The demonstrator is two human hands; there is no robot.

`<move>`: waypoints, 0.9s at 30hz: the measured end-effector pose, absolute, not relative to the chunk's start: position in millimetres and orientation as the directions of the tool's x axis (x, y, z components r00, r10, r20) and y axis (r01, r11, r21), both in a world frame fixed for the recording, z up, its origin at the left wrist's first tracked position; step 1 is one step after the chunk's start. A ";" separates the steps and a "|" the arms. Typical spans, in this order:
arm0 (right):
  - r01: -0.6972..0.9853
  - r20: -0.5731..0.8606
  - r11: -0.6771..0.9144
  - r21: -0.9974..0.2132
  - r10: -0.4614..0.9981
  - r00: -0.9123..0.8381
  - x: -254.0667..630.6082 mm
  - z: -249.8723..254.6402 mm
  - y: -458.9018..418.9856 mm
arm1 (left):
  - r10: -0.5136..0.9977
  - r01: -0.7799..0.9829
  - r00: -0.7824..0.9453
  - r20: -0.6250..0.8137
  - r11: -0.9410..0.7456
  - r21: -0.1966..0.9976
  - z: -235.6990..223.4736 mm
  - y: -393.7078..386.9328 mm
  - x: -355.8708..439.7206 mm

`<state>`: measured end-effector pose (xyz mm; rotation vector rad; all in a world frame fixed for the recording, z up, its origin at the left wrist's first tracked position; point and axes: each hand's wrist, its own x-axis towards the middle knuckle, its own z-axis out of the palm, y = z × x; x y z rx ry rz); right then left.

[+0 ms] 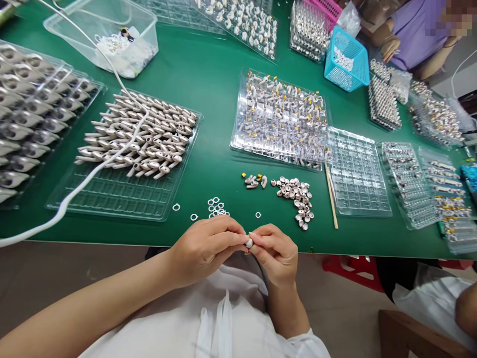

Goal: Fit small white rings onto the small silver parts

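Note:
My left hand [203, 248] and my right hand [274, 251] meet at the near edge of the green table [208, 74], fingertips pinched together on one small white earbud part [249, 242]. Just beyond my hands lie several small white rings [216, 206]. A loose heap of small silver-white caps [298, 196] sits to the right of them, with a few small parts [254, 181] beside it.
A clear tray of long pale earbud stems [139, 136] lies at left, crossed by a white cable [85, 181]. A tray of small parts [279, 119] sits ahead, a partly bare grid tray [356, 174] and a wooden stick [331, 196] at right. Another person in purple [413, 35] sits at the far right.

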<state>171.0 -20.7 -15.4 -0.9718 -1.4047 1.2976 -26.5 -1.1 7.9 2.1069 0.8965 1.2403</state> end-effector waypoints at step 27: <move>0.069 0.223 0.249 -0.966 0.939 -0.262 172.9 -15.0 -19.8 | 0.769 0.254 0.342 0.540 -0.629 0.735 2.1 -5.1 -28.2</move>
